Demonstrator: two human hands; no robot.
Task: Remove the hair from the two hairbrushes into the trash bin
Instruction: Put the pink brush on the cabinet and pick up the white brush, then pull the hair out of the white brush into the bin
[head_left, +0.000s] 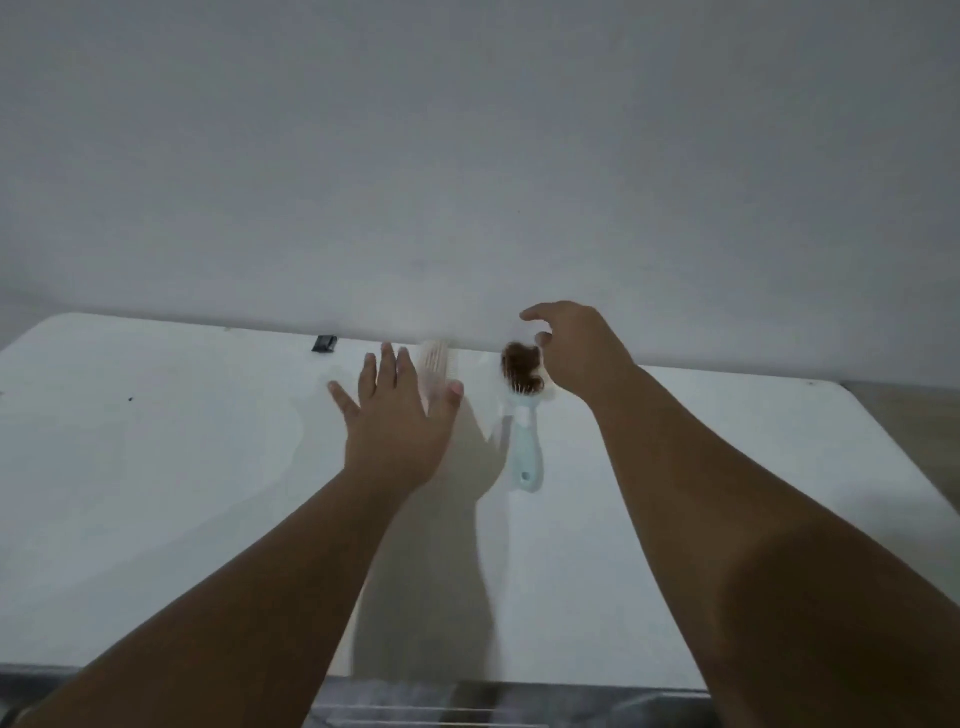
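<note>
Lying close to the far edge of the white bench (156, 467), where it meets a plain pale wall (467, 156), are the two hairbrushes, side by side with a narrow strip of bench between them. The pale brush (435, 364) on the left points its head at the wall. The left hand (397, 421) is spread over its near part, fingers straight and released, the thumb alongside the brush's right edge; whether the palm touches it cannot be told. The light blue brush (525, 447) lies with its handle toward the person and its head at the wall, a brown clump of hair (522, 364) sitting in the bristles. The right hand (576, 353) hovers just right of that head, its fingers loosely curved and grasping nothing, the thumb just beside the clump. A small black object (324, 344) sits at the far edge, left of the pale brush. Bench surface runs wide to the left of the left forearm and to the right of the right one, out to a rounded right corner; the near edge crosses below both forearms.
</note>
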